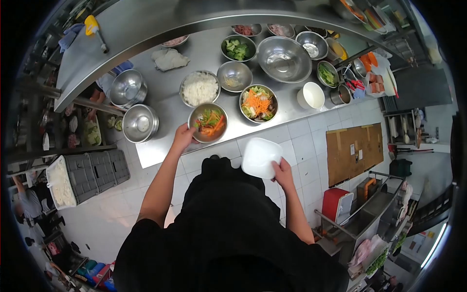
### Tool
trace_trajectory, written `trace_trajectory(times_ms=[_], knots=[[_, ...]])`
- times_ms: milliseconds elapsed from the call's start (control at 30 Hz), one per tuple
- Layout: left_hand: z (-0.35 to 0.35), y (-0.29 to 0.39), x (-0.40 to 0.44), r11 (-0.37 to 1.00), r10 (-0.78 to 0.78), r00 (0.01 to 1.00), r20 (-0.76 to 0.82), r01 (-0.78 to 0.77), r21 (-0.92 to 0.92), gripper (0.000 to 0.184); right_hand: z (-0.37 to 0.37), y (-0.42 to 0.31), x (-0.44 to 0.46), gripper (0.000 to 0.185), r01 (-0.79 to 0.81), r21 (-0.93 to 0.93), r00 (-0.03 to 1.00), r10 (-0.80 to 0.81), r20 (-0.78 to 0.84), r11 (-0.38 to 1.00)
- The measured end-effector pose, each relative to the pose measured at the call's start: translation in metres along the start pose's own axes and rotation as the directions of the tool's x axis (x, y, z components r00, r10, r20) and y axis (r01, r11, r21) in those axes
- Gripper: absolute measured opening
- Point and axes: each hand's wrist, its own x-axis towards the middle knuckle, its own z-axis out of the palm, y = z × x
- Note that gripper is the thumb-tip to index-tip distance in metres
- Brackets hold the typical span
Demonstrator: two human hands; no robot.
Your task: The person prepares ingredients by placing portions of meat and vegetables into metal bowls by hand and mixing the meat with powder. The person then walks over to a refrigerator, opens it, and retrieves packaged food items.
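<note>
My left hand [183, 136] grips the left rim of a metal bowl [208, 140] at the counter's front edge. Orange strips and green pieces of vegetable [211, 124] lie inside it. With my right hand [283, 174] I hold a white square dish [259, 158] by its right side, in front of the counter and above the floor. Fingers of both hands are partly hidden by what they hold. Just behind the left bowl stands a bowl of white rice [200, 88]. To its right is a bowl of salad topped with shredded carrot [258, 101].
Stacked metal bowls [139, 123] stand at the counter's left end. A large metal bowl [284, 58], broccoli [237, 49] and a white tub [311, 96] are further right. A steel shelf [194, 14] runs above. Grey crates [102, 175] stand on the floor, left.
</note>
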Motion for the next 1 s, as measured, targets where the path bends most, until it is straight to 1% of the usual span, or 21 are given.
trace_trajectory(times_ms=[67, 133, 200, 267, 300, 333, 367, 400, 467, 500, 533, 600, 633, 667, 700, 767, 800, 833, 900, 967, 1000], knots=[[-0.021, 0.011, -0.007, 0.998, 0.035, 0.999, -0.035, -0.036, -0.044, 0.021, 0.044, -0.012, 0.022, 0.024, 0.056, -0.063, 0.995, -0.050, 0.087, 0.996], [-0.033, 0.021, -0.019, 0.998, 0.064, 0.996, -0.055, -0.065, -0.026, 0.021, 0.087, -0.003, 0.058, 0.024, 0.280, -0.251, 0.956, -0.246, 0.157, 0.927], [-0.039, 0.034, -0.034, 0.997, 0.045, 0.996, -0.075, -0.039, 0.073, 0.020, 0.135, -0.015, 0.080, 0.022, 0.210, -0.266, 0.969, -0.164, 0.186, 0.941], [-0.042, 0.028, -0.040, 0.995, 0.076, 0.992, -0.103, -0.069, 0.072, 0.020, 0.178, -0.047, 0.086, 0.020, 0.074, -0.255, 0.960, 0.000, 0.280, 0.964], [-0.039, 0.027, -0.044, 0.982, 0.131, 0.975, -0.178, -0.103, 0.155, 0.020, 0.194, -0.047, 0.094, 0.020, 0.081, -0.256, 0.955, -0.002, 0.296, 0.963], [-0.039, 0.025, -0.048, 0.963, 0.189, 0.948, -0.257, -0.127, 0.240, 0.022, 0.212, -0.042, 0.104, 0.022, 0.039, -0.198, 0.950, 0.025, 0.311, 0.979], [-0.042, 0.017, -0.048, 0.958, 0.182, 0.942, -0.281, -0.106, 0.265, 0.027, 0.228, -0.038, 0.110, 0.024, -0.004, -0.144, 0.941, 0.053, 0.335, 0.990], [-0.042, 0.012, -0.050, 0.960, 0.183, 0.930, -0.317, -0.099, 0.262, 0.027, 0.240, -0.033, 0.114, 0.024, 0.009, -0.151, 0.928, 0.048, 0.369, 0.989], [-0.037, 0.006, -0.055, 0.990, 0.134, 0.930, -0.343, -0.112, 0.084, 0.032, 0.247, -0.026, 0.118, 0.022, -0.072, -0.073, 0.930, 0.094, 0.354, 0.995], [-0.036, 0.005, -0.059, 0.991, 0.131, 0.922, -0.366, -0.110, 0.078, 0.032, 0.243, -0.024, 0.116, 0.027, -0.123, -0.043, 0.904, 0.130, 0.408, 0.991], [-0.036, 0.004, -0.063, 0.993, 0.107, 0.922, -0.372, -0.084, 0.078, 0.031, 0.239, -0.030, 0.108, 0.027, -0.120, -0.053, 0.895, 0.131, 0.426, 0.991], [-0.040, 0.000, -0.072, 0.996, 0.076, 0.916, -0.393, -0.052, 0.074, 0.030, 0.224, -0.040, 0.087, 0.036, -0.090, 0.079, 0.876, 0.041, 0.481, 0.993], [-0.043, 0.001, -0.076, 0.942, 0.267, 0.862, -0.432, -0.138, 0.307, 0.025, 0.214, -0.038, 0.083, 0.036, -0.090, 0.073, 0.868, 0.042, 0.494, 0.993], [-0.047, 0.003, -0.080, 0.826, 0.454, 0.787, -0.418, -0.194, 0.530, 0.021, 0.201, -0.036, 0.080, 0.039, -0.056, 0.056, 0.853, 0.019, 0.522, 0.997], [-0.053, 0.014, -0.083, 0.825, 0.455, 0.781, -0.428, -0.189, 0.532, 0.021, 0.187, -0.034, 0.077, 0.041, -0.021, 0.042, 0.837, -0.005, 0.548, 0.999], [-0.072, 0.052, -0.082, 0.736, 0.549, 0.709, -0.441, -0.161, 0.658, 0.020, 0.154, -0.032, 0.069, 0.035, -0.028, -0.030, 0.848, 0.039, 0.528, 0.999], [-0.081, 0.071, -0.072, 0.615, 0.721, 0.558, -0.412, -0.241, 0.750, 0.014, 0.134, -0.020, 0.070, 0.033, -0.005, -0.061, 0.862, 0.035, 0.505, 0.998], [-0.100, 0.087, -0.053, 0.400, 0.872, 0.415, -0.260, -0.297, 0.867, 0.013, 0.113, -0.006, 0.071, 0.031, 0.015, -0.091, 0.876, 0.031, 0.481, 0.996], [-0.120, 0.128, -0.024, 0.273, 0.902, 0.389, -0.187, -0.180, 0.945, 0.017, 0.072, 0.012, 0.067, 0.029, 0.005, -0.129, 0.921, 0.045, 0.387, 0.992], [-0.167, 0.115, 0.032, -0.064, 0.924, 0.383, 0.024, 0.091, 0.994, 0.025, 0.035, 0.029, 0.059, 0.031, -0.013, -0.136, 0.951, 0.055, 0.304, 0.991], [-0.181, 0.120, 0.040, -0.067, 0.924, 0.382, 0.028, 0.089, 0.994, 0.025, 0.021, 0.035, 0.053, 0.031, -0.013, -0.132, 0.952, 0.053, 0.302, 0.991]])
